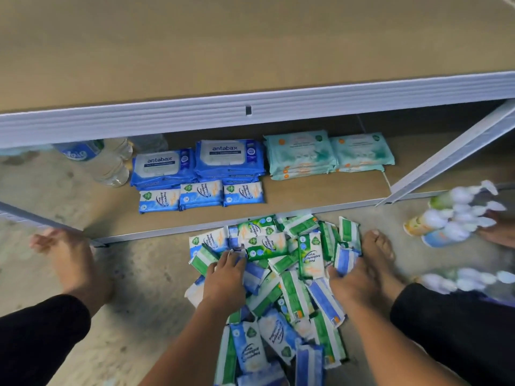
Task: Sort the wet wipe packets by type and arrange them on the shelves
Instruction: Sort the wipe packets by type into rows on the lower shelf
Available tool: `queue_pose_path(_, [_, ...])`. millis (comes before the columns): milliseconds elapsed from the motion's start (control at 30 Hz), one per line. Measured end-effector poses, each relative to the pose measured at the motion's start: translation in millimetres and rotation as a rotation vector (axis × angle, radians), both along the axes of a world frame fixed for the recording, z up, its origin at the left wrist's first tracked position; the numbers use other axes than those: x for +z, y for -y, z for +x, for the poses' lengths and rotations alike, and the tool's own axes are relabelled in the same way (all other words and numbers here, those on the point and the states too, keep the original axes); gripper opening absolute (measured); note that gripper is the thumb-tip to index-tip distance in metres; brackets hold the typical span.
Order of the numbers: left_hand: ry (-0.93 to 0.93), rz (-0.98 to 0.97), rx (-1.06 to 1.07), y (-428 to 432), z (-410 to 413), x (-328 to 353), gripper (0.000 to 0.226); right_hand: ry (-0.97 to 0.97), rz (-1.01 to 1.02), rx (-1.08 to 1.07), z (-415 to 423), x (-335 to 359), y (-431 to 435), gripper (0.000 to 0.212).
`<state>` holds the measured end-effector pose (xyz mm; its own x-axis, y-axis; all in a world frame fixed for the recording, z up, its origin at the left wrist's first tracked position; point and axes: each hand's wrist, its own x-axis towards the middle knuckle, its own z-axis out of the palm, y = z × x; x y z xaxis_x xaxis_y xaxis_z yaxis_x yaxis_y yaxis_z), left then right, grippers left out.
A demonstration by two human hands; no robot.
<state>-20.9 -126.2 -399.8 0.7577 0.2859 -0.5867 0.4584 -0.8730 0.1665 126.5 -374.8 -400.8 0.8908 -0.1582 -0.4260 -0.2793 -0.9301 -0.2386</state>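
A heap of small wet wipe packets (281,274), green ones and blue ones mixed, lies on the floor in front of the lowest shelf (320,190). My left hand (225,280) reaches into the heap's left side, its fingers curled down over a blue packet (255,274). My right hand (348,285) is at the heap's right side and pinches another blue packet (345,260). On the shelf lie two stacks of blue antabax packs (228,160), two stacks of teal packs (301,154) and a front row of three small blue packets (200,196).
Water bottles (106,160) lie at the shelf's left end. My bare feet stand on either side of the heap, the left (72,263) and the right (379,257). Blurred bundles of packets (457,215) lie at the right. An upper shelf edge (250,110) overhangs.
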Motion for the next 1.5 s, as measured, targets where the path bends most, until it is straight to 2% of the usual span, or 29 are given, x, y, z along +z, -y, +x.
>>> queue_pose_path(167, [-0.089, 0.047, -0.052, 3, 9, -4, 0.098, 0.032, 0.013, -0.056, 2, -9, -3, 0.081])
queue_pose_path(267, [-0.059, 0.124, -0.049, 6, 7, -9, 0.101, 0.023, 0.04, -0.088, 3, -6, -4, 0.079])
queue_pose_path(367, [-0.005, 0.177, -0.063, 10, 5, -12, 0.093, 0.016, 0.06, -0.095, 1, -3, -4, 0.08])
queue_pose_path(500, [0.047, 0.127, -0.07, 11, 0, -13, 0.077, 0.022, 0.107, -0.086, -5, 0, -5, 0.077])
queue_pose_path(633, [0.189, -0.073, 0.019, 9, -6, -6, 0.073, 0.001, 0.161, -0.06, -10, 7, -5, 0.073])
queue_pose_path(733, [0.323, -0.318, 0.216, 11, -9, 12, 0.07, -0.018, 0.267, -0.068, -14, 15, -6, 0.079])
queue_pose_path(833, [0.31, -0.555, 0.48, 18, -14, 43, 0.068, -0.043, 0.403, -0.082, -22, 40, -13, 0.078])
queue_pose_path(933, [0.286, -0.751, 0.69, 22, -23, 75, 0.069, -0.135, 0.538, -0.091, -30, 67, -22, 0.059])
queue_pose_path(1033, [0.305, -0.911, 0.842, 22, -38, 102, 0.043, -0.222, 0.64, -0.056, -40, 87, -29, 0.041])
queue_pose_path(1067, [0.316, -0.964, 0.893, 23, -42, 111, 0.043, -0.243, 0.67, -0.043, -45, 92, -32, 0.037])
queue_pose_path(1133, [0.325, -1.047, 0.996, 22, -50, 120, 0.06, -0.285, 0.71, -0.022, -54, 100, -35, 0.031])
queue_pose_path(1167, [0.322, -1.08, 1.042, 22, -53, 127, 0.061, -0.313, 0.718, -0.009, -58, 101, -37, 0.029])
queue_pose_path(1233, [0.345, -1.144, 1.149, 21, -59, 135, 0.046, -0.347, 0.741, -0.022, -66, 103, -42, 0.022])
queue_pose_path(1333, [0.336, -1.288, 1.226, 22, -66, 145, 0.044, -0.36, 0.77, -0.094, -71, 103, -48, 0.014])
queue_pose_path(1500, [0.345, -1.236, 1.213, 20, -78, 154, 0.027, -0.371, 0.793, -0.098, -78, 107, -54, 0.025])
